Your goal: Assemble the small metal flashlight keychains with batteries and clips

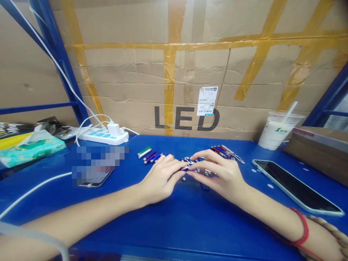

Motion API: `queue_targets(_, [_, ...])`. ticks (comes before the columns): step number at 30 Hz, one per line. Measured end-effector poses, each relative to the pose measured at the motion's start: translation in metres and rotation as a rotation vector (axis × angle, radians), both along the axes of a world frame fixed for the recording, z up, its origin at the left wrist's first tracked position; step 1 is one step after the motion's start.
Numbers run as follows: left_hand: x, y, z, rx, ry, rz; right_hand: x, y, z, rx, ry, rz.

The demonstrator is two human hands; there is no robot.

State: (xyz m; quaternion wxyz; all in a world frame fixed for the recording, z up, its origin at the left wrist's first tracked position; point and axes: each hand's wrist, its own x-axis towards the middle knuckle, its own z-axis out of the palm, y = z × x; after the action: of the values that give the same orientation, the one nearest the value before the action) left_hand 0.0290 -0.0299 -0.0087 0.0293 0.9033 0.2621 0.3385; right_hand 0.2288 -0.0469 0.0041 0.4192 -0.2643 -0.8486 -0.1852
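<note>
My left hand (162,177) pinches a small purple metal tube (185,168), one end of which shows at the fingertips. From the other side, my right hand (224,175) has its fingertips closed on that end. Beneath and behind the right fingers lie loose shiny clips and blue cord pieces (206,187), partly hidden. A tiny round metal piece (184,179) rests on the blue table just below the fingertips. Beyond the left hand is a row of green, silver, purple and blue metal tubes (149,156). Red, blue and silver tubes (223,151) with clips lie behind the right hand.
A blue table (174,224) backs onto a taped cardboard wall (130,79). At left are a power strip (100,135), a partly blurred phone (94,180) and a tissue pack (32,148). A drink cup (277,132), another phone (296,186) and a box (320,152) stand right.
</note>
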Motion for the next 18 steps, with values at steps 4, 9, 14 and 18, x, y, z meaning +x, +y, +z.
queue_targets(4, [0.0009, 0.0009, -0.0006, -0.052, -0.002, -0.049, -0.0007, -0.0001, -0.0023, -0.080, 0.058, 0.026])
queue_targets(9, [0.0025, -0.0029, 0.0017, -0.101, 0.000, -0.066, -0.0014, -0.0020, 0.0000, -0.055, 0.065, 0.055])
queue_targets(14, [0.0027, -0.0061, 0.0032, -0.202, -0.075, -0.070, -0.0013, -0.0037, 0.0022, 0.065, 0.092, 0.089])
queue_targets(18, [0.0024, -0.0053, 0.0021, -0.205, -0.081, -0.079, -0.0014, -0.0034, 0.0019, 0.029, 0.077, 0.094])
